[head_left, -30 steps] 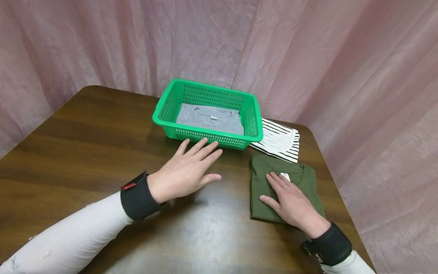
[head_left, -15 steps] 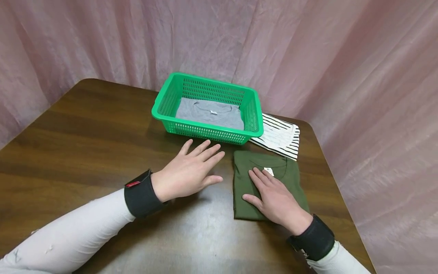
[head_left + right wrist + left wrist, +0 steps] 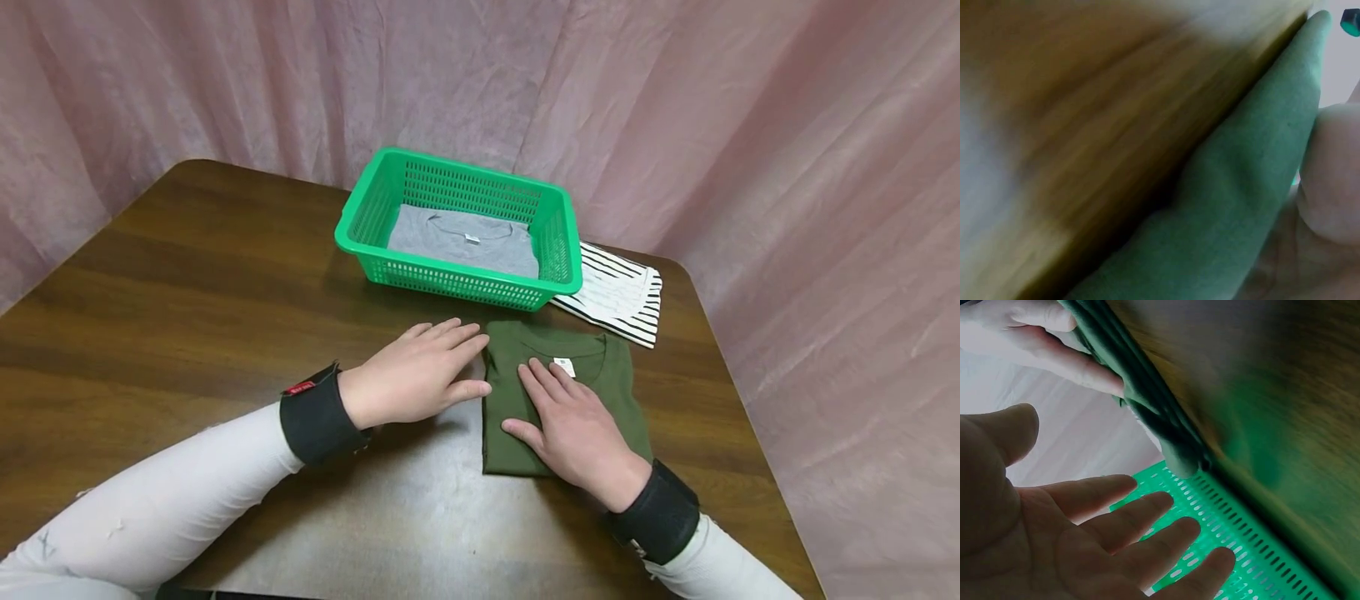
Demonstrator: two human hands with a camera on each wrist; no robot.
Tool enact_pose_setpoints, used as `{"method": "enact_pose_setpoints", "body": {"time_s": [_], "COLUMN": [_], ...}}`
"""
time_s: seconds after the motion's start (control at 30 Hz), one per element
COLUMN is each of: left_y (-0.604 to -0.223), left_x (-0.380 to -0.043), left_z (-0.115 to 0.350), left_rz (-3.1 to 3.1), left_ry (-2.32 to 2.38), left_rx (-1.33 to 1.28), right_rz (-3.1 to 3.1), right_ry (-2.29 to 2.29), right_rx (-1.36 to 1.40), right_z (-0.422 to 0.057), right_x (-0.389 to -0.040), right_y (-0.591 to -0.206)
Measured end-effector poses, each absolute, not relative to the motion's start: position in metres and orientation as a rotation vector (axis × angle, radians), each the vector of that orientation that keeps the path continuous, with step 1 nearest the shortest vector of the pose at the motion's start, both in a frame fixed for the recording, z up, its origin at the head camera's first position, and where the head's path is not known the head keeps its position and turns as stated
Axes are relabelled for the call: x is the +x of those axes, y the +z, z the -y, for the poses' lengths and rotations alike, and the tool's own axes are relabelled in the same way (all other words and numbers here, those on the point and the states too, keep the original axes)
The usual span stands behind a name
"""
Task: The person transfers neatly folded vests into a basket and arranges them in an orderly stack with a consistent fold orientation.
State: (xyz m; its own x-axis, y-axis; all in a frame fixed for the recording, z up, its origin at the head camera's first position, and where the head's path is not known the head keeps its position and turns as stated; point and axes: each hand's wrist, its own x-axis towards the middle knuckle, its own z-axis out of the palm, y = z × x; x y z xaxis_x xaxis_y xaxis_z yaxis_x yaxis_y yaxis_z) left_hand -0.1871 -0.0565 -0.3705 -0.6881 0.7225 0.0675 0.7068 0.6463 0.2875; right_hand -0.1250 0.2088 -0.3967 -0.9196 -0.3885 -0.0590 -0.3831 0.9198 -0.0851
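Note:
A folded dark green T-shirt (image 3: 615, 392) with a white neck label lies on the table, right of centre. My right hand (image 3: 573, 429) rests flat on it, fingers straight and thumb spread. In the right wrist view the shirt's edge (image 3: 1229, 187) runs beside the palm. My left hand (image 3: 416, 375) is held over the table at the shirt's left edge, palm down and fingers extended, holding nothing. The left wrist view shows its fingers (image 3: 1147, 519) apart from the cloth; the head view does not settle whether the fingertips touch the shirt.
Behind the hands stands a green plastic basket (image 3: 450, 265) with a folded grey T-shirt (image 3: 465, 242) inside. A black-and-white striped garment (image 3: 618, 296) lies folded to its right, partly hidden by the basket. The wooden table (image 3: 187, 308) ends against pink curtains (image 3: 450, 75).
My right hand has slid the green T-shirt leftward across the table, closer to my left hand. The left hand has shifted only slightly, its fingers drawing a little closer together.

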Motion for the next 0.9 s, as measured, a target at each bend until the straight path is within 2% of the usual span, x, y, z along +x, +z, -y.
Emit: {"method": "enact_pose_setpoints", "body": {"time_s": [0.9], "left_y": [-0.378], "left_x": [-0.204], "left_z": [0.064], "left_rz": [-2.840], "left_ry": [0.404], "left_rx": [1.008], "right_rz": [-3.053], "right_ry": [0.053], "right_rx": [-0.585], "right_z": [-0.160], "right_x": [-0.130], "right_y": [-0.397]}}
